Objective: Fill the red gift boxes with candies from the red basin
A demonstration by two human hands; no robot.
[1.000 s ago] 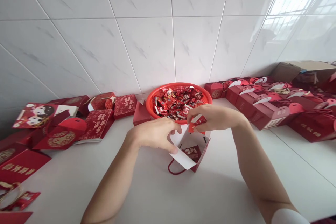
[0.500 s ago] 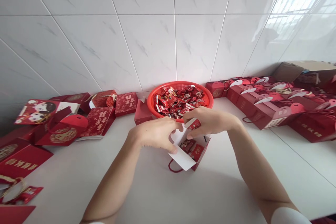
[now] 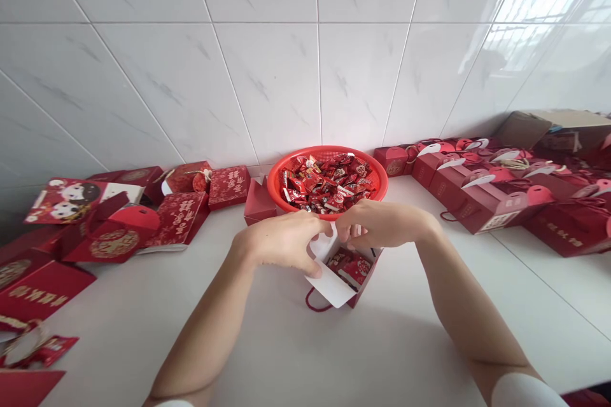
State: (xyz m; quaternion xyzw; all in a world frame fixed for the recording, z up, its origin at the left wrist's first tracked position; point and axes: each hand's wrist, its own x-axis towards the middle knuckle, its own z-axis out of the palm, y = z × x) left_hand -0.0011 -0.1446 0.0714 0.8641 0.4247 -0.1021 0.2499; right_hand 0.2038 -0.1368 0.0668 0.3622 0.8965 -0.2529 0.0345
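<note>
A small red gift box [image 3: 366, 280] stands on the table in front of me, its white-lined flaps spread and a red cord loop at its near left side. My left hand [image 3: 286, 241] grips the box's left side, thumb on the near white flap and fingers over the far one. Above the opening hovers my right hand [image 3: 382, 224], its fingers loosely curled and apart, with nothing visible in them. Several red candy packets [image 3: 354, 270] lie inside the box. Part of its far side is hidden by my hands.
Behind the box, an orange-red plastic basket [image 3: 274, 187] holds many wrapped candies. Red gift boxes [image 3: 470, 200] with handles crowd the right side; more red boxes [image 3: 114, 238] line the left. A cardboard carton [image 3: 522, 130] stands far right, against the tiled wall [image 3: 267, 95].
My right hand has let go of a red candy packet, which now lies in the box. My left hand stays on the box.
</note>
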